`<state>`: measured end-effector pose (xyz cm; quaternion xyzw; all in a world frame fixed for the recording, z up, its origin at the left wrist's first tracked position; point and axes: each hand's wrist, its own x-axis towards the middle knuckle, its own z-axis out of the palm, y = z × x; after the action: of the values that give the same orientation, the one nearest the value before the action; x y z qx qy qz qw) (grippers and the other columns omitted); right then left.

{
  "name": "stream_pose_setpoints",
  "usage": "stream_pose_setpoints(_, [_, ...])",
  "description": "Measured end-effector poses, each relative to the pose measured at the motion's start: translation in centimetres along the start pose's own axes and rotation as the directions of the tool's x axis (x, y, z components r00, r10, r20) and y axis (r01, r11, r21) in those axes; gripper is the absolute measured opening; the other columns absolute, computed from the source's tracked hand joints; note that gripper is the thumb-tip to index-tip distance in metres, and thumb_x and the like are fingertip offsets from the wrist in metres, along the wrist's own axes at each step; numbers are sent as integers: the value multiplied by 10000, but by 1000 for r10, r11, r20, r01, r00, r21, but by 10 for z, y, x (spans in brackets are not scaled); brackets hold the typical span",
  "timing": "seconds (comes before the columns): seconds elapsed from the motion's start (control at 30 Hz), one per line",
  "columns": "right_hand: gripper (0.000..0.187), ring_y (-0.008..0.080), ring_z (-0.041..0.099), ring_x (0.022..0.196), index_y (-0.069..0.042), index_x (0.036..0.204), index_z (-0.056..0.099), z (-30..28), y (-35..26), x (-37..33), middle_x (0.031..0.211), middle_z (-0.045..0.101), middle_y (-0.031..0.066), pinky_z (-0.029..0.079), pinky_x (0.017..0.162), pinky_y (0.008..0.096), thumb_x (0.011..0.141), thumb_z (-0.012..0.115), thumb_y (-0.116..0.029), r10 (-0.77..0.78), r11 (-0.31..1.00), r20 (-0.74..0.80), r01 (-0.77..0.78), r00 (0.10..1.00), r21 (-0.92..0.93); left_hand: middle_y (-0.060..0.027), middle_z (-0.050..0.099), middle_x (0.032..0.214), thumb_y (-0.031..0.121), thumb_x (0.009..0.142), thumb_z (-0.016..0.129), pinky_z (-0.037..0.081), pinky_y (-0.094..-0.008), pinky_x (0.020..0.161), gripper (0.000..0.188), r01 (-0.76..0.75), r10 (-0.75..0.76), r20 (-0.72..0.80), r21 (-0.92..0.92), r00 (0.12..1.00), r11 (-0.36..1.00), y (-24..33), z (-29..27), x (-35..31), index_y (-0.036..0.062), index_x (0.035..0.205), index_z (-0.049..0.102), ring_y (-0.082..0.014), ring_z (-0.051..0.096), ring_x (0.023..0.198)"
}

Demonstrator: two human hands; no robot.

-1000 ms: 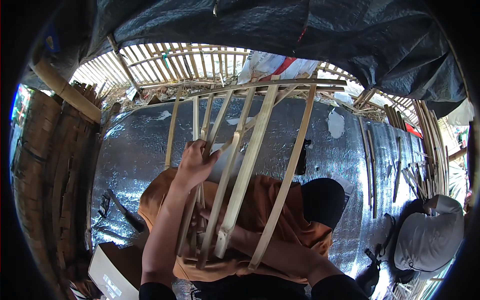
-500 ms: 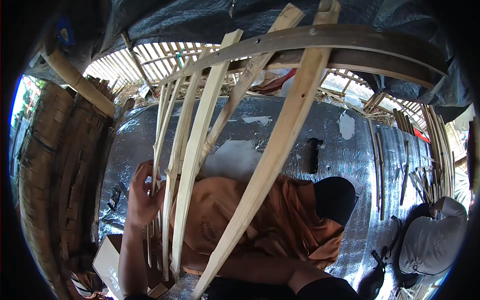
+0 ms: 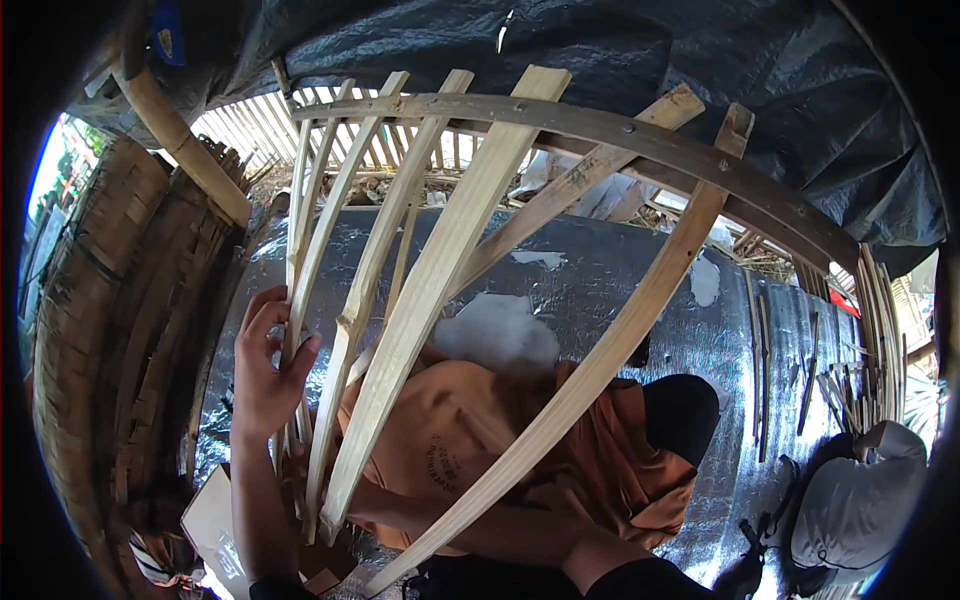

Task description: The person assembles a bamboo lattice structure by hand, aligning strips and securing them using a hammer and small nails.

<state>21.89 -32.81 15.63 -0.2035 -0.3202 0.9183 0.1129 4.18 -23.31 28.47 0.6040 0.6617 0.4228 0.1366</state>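
Gripping the slatted frame (image 3: 462,230) at its left side, the left hand (image 3: 272,368) has its fingers curled around the outermost slats, thumb opposed. The frame is held tilted over the lap and an orange garment (image 3: 430,400) – its lower ends near the near edge of the foil-covered surface (image 3: 620,260), its dark curved rail (image 3: 670,144) crossing the slats at the top. The right forearm (image 3: 470,525) passes behind the slats; the right hand is largely masked, so its finger state cannot be told. A cardboard box (image 3: 212,525) sits by the near left corner – a grey bag (image 3: 855,510) by the near right corner.
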Motion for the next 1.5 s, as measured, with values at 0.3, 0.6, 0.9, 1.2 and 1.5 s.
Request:
stream_pose_setpoints(0.3, [463, 215, 654, 842, -44, 1290, 409, 14, 11, 6, 972, 636, 62, 536, 701, 381, 930, 668, -176, 8, 999, 32, -7, 999, -46, -137, 567, 1272, 24, 800, 766, 533, -286, 650, 270, 190, -193, 86, 51, 977, 981, -17, -22, -63, -12, 1007, 597, -199, 646, 947])
stream_pose_setpoints(0.6, [487, 223, 650, 823, -35, 1285, 378, 26, 16, 7, 952, 631, 70, 526, 667, 384, 913, 675, -138, 16, 994, 46, -11, 999, -105, -81, 649, 905, 194, 947, 705, 454, -258, 728, 278, 541, -495, 226, -245, 839, 805, -52, -14, -61, -77, 998, 675, -93, 595, 835])
stream_pose_setpoints(0.9, [515, 232, 647, 803, -25, 1280, 347, 34, 22, 6, 932, 626, 78, 517, 632, 387, 896, 682, -100, 8, 985, 19, -5, 1000, -174, -59, 693, 801, 216, 928, 729, 424, -265, 620, 282, 614, -590, 177, -163, 788, 772, -56, 6, -61, -50, 1004, 674, -68, 575, 725])
stream_pose_setpoints(1.2, [330, 169, 517, 600, -73, 1243, 315, 34, 24, 26, 721, 505, 34, 406, 501, 336, 1009, 542, -115, -32, 883, -242, -86, 970, -461, 9, 611, 803, 256, 965, 711, 451, -254, 596, 208, 321, -440, -59, -599, 896, 733, -57, -2, -69, 65, 1033, 665, -91, 561, 674])
stream_pose_setpoints(1.5, [118, 118, 403, 621, -76, 1155, 462, 29, 19, 15, 764, 452, 24, 387, 570, 276, 1049, 424, -113, 44, 999, -273, -41, 961, 20, 53, 565, 694, 152, 925, 752, 382, -239, 605, 218, 256, -442, -219, -566, 870, 784, -54, 15, -79, 106, 763, 614, -47, 470, 612])
